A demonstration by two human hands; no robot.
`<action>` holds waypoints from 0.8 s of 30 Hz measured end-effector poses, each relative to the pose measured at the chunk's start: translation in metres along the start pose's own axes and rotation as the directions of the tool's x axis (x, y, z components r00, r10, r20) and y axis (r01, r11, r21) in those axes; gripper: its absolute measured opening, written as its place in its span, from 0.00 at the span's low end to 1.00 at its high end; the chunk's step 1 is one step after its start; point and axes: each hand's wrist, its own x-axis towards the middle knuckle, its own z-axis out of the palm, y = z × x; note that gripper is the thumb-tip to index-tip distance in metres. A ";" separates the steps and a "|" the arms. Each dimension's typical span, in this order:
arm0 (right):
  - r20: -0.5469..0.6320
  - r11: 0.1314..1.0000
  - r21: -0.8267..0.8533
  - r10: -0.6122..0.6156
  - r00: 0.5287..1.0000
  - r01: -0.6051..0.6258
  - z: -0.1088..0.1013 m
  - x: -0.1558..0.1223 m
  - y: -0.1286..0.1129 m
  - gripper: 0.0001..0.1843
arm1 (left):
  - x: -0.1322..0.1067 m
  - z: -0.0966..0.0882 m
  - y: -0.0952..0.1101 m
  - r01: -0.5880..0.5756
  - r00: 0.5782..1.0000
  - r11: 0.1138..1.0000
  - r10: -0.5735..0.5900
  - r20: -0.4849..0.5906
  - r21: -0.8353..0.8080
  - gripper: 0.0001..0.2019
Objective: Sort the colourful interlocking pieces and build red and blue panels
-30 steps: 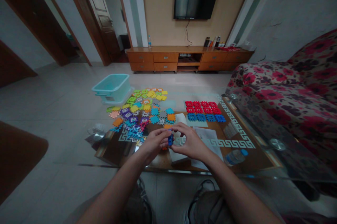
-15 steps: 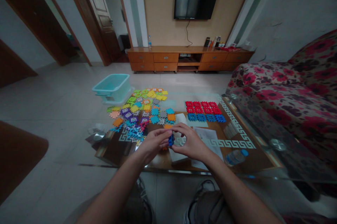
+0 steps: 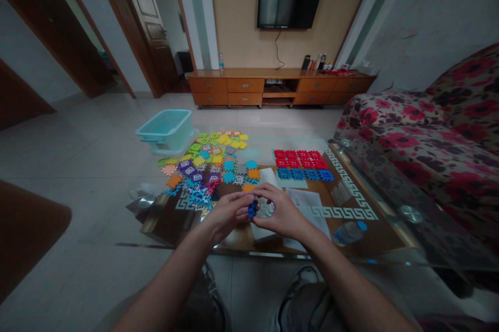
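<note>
Two hands, the left hand [image 3: 228,212] and right hand [image 3: 283,212], meet on one blue piece [image 3: 252,208]. At twelve o'clock: one red row [image 3: 300,158] and one blue row [image 3: 306,174]. At eleven, a loose pile [image 3: 210,166], too many to count. One tub [image 3: 167,129], one bottle [image 3: 349,231].

**Colours and patterns on and around your desk**

Between your fingers [image 3: 249,198] you hold a small dark blue piece [image 3: 252,209]. To your left, a loose heap of tiles [image 3: 210,166] mixes yellow, green, orange, purple, grey and light blue. Further right, joined tiles form a red row [image 3: 298,158] above a blue row [image 3: 306,174]. White paper sheets [image 3: 307,204] lie on the brown desk [image 3: 366,241], which carries a white key-pattern border. A clear bottle has a blue cap [image 3: 362,225]. On the pale floor sits a turquoise tub [image 3: 166,129]. The sofa [image 3: 429,129] shows red flowers on dark fabric.
</note>
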 end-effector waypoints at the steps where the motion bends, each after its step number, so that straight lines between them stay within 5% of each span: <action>1: 0.000 1.000 -0.005 0.003 1.000 -0.003 0.001 0.000 0.001 0.29 | 0.000 0.000 -0.001 -0.004 1.000 1.000 0.004 -0.001 -0.006 0.21; 7: -0.010 1.000 0.010 0.006 1.000 -0.006 0.003 -0.001 0.001 0.32 | 0.005 0.000 -0.002 -0.064 0.997 0.998 0.063 -0.038 -0.023 0.21; 11: -0.072 0.992 0.035 0.120 0.990 -0.118 0.009 -0.001 0.004 0.39 | 0.008 -0.001 -0.001 -0.172 0.977 0.983 0.163 -0.136 -0.061 0.22; 17: -0.047 0.851 0.314 0.457 0.888 -0.421 0.024 0.004 0.007 0.21 | 0.009 -0.001 0.000 -0.344 0.925 0.938 0.328 -0.191 -0.055 0.24; 24: 0.000 0.769 0.439 0.518 0.856 -0.465 0.034 0.007 0.010 0.18 | 0.007 0.001 0.000 -0.408 0.904 0.912 0.398 -0.156 -0.040 0.26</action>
